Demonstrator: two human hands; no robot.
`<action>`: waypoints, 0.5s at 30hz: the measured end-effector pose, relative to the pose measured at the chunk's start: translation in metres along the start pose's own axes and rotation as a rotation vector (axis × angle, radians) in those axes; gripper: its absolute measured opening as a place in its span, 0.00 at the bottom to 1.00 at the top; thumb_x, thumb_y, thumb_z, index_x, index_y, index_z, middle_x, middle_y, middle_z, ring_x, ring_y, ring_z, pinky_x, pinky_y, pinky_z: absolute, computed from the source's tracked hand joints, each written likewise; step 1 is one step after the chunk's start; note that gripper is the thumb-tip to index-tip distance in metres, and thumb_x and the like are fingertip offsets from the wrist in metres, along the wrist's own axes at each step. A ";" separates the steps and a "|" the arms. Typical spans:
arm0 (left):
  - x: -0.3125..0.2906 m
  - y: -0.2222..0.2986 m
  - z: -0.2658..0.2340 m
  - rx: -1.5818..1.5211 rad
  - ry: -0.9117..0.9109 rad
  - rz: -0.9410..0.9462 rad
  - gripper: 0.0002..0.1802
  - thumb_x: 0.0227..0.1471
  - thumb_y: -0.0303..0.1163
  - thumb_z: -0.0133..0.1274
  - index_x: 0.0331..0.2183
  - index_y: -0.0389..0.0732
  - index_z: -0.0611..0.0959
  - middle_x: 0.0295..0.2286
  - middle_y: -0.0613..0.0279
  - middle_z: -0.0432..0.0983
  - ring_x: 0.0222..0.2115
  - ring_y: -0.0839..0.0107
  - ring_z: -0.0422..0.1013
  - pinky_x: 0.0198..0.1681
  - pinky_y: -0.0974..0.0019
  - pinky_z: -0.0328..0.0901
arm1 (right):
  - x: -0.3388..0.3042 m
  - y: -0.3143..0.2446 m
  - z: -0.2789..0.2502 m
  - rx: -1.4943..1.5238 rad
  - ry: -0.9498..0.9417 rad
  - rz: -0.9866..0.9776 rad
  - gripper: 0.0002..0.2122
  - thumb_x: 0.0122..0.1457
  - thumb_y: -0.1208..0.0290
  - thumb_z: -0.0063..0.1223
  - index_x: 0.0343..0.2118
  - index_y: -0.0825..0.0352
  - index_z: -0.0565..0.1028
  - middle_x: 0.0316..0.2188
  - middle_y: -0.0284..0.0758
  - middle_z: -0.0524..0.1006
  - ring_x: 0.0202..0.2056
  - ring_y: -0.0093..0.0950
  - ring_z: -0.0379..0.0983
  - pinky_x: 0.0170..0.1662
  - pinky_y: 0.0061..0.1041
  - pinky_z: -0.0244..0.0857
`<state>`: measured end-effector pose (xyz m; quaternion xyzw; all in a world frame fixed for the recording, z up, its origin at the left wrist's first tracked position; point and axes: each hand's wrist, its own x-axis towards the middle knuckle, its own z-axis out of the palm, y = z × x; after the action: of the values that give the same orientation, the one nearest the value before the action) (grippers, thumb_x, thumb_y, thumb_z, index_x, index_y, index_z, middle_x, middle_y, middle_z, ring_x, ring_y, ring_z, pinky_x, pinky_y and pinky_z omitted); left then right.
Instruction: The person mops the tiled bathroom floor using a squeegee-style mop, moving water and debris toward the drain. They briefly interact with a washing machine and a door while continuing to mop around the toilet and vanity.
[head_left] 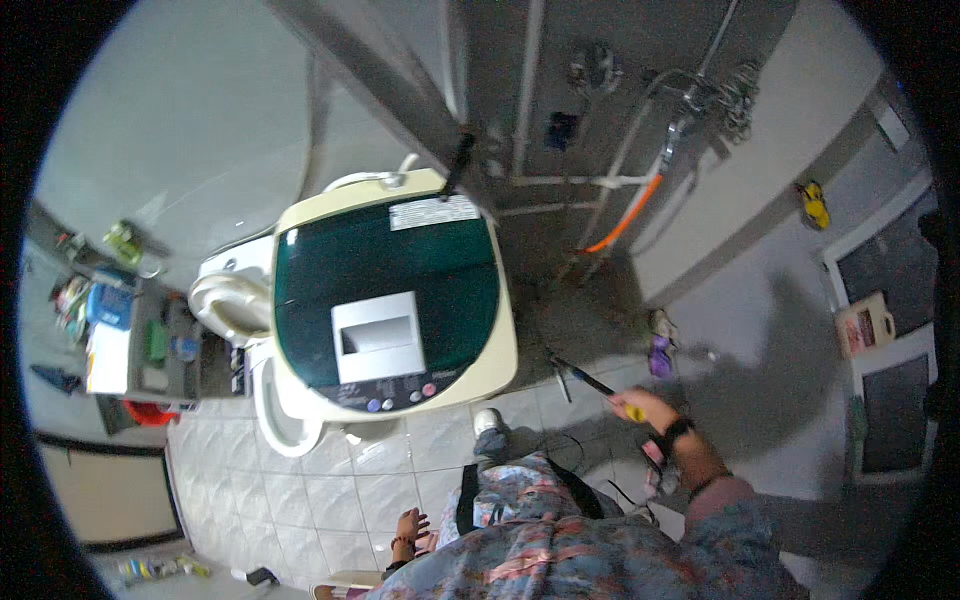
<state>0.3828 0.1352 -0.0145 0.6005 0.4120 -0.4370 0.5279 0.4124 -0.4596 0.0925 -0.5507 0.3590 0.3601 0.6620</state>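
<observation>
My right hand [645, 406] is closed round a black stick [590, 380] with a yellow end, which points away from me over the floor. Its far tip is too blurred to make out; a thin pale bar [562, 385] shows beside it. Low at the left, by my body, my left hand [412, 530] hangs with its fingers loosely apart, holding nothing. Ahead of me stands a cream top-loading washing machine [508, 350] with a dark green lid [400, 265]. On that lid sits a white box [405, 365] with a rectangular opening.
Left of the washer is a toilet [268, 400]. Farther left stands a shelf unit [180, 375] with a blue container [110, 305]. An orange hose [628, 217] hangs from the tap [675, 130] at the back right. A purple item [660, 357] and a beige jug [865, 325] are to the right.
</observation>
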 end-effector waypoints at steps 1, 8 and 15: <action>-0.005 -0.003 -0.003 0.027 0.013 0.050 0.23 0.50 0.41 0.39 0.45 0.38 0.65 0.37 0.55 0.70 0.34 0.63 0.68 0.29 0.58 0.66 | -0.026 0.024 -0.002 -0.086 -0.062 -0.225 0.15 0.54 0.64 0.40 0.13 0.62 0.64 0.10 0.28 0.62 0.11 0.20 0.57 0.16 0.19 0.51; -0.018 -0.034 -0.033 0.158 0.200 0.219 0.24 0.47 0.42 0.43 0.44 0.37 0.69 0.32 0.57 0.73 0.31 0.66 0.70 0.30 0.61 0.65 | -0.112 0.106 0.001 -0.035 0.135 -0.053 0.12 0.52 0.68 0.45 0.15 0.65 0.65 0.11 0.29 0.64 0.13 0.21 0.58 0.18 0.21 0.53; -0.068 0.003 -0.061 0.473 0.464 0.620 0.21 0.48 0.41 0.44 0.43 0.41 0.70 0.34 0.47 0.72 0.37 0.54 0.68 0.40 0.61 0.63 | -0.122 0.185 0.014 -0.348 0.449 0.018 0.10 0.51 0.71 0.47 0.17 0.69 0.68 0.13 0.34 0.68 0.14 0.25 0.62 0.19 0.25 0.58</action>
<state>0.3718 0.1933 0.0550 0.8818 0.2090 -0.1941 0.3757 0.1932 -0.4309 0.1133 -0.7188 0.4343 0.2912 0.4582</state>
